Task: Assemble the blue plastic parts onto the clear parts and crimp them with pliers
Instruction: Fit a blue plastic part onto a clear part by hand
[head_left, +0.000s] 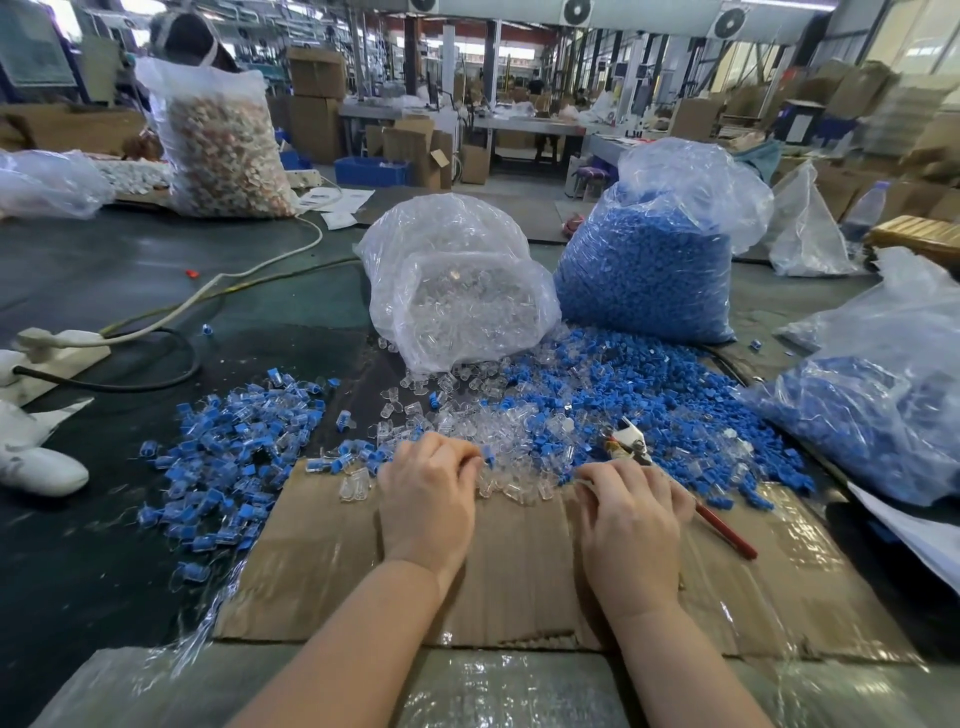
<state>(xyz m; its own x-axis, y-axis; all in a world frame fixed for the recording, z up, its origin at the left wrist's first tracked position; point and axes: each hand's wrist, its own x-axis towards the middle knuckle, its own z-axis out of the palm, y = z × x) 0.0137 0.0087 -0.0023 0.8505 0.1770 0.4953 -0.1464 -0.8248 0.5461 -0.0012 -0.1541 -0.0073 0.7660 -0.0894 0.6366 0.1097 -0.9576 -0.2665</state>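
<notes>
red-handled pliers (675, 478) in right hand's (631, 525) grip; left hand's (428, 499) grip pinches one blue part (487, 455).

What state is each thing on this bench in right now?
Clear-parts bag: open, spilling.
Blue-parts bag: upright, full.
Pliers: in right hand, jaws apart.
Left hand: pinching a blue part.
Finished pile: heaped at left.

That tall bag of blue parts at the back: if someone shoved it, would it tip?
The bag of blue parts would probably slump rather than topple: it sits wide and packed full. Likely heavy for its size. Its thin, crinkled plastic looks floppy, so it may tear.
</notes>
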